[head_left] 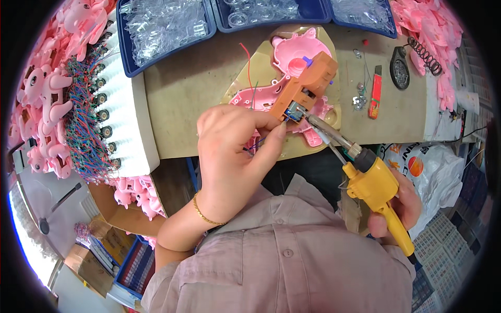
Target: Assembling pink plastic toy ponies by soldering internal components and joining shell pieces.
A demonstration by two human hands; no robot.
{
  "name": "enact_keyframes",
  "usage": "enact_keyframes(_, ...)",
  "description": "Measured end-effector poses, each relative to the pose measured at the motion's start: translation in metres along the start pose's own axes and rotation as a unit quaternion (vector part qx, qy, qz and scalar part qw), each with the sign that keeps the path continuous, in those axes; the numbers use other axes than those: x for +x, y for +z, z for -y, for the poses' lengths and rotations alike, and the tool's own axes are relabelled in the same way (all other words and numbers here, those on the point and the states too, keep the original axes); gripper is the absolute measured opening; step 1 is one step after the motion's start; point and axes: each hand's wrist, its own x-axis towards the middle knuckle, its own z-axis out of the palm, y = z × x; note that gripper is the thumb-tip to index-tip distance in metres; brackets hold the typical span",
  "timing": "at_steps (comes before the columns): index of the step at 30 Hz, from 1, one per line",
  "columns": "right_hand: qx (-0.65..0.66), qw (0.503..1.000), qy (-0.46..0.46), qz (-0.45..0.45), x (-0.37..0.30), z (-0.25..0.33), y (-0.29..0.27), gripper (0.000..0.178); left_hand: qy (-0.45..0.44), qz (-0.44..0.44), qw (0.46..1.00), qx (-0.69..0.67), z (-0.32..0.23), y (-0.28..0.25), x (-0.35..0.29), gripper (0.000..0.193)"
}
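My right hand [396, 208] grips a yellow soldering gun [373, 182] by its handle. The metal tip of the gun meets a small circuit board [295, 110] at the lower end of an orange-brown plastic housing [308, 83]. Close by that end, the thumb and forefinger of my left hand [235, 146] are pinched together on a thin blue wire [287, 119]; the other fingers are curled. Underneath the housing lies a pink plastic toy shell [261, 96], partly covered by it and by my left hand. A red wire [247, 57] sticks up above that hand.
Blue trays [211, 31] of clear plastic parts line the back. Pink toy parts, coloured wires [88, 115] and a white foam holder [138, 125] fill the left. A red-handled cutter [376, 94], small metal pieces [359, 99] and a black coiled stand [401, 68] lie to the right.
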Motion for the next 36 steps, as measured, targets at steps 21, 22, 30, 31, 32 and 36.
enact_keyframes(21,-0.037,0.995,-0.086,0.036,0.016,-0.010,0.010,0.056,0.059,-0.015,0.993,0.106,-0.005,0.000,0.003,0.010)
enact_keyframes(22,-0.033,0.995,-0.086,0.037,0.015,-0.012,0.010,0.056,0.057,-0.015,0.992,0.109,-0.004,0.000,0.003,0.010)
enact_keyframes(30,0.003,0.993,0.016,-0.121,-0.016,-0.002,0.013,0.069,0.078,0.031,0.990,0.117,-0.008,-0.009,0.007,0.010)
enact_keyframes(31,0.012,0.990,0.028,-0.141,-0.018,-0.004,0.012,0.071,0.078,0.030,0.989,0.121,-0.010,-0.017,0.007,0.010)
enact_keyframes(32,0.009,0.989,0.028,-0.142,-0.018,-0.005,0.010,0.071,0.092,0.041,0.986,0.134,-0.012,-0.025,0.009,0.016)
enact_keyframes(36,-0.070,0.987,-0.035,-0.143,-0.014,-0.010,0.002,0.065,0.179,0.035,0.971,0.156,0.008,-0.052,0.010,0.042)
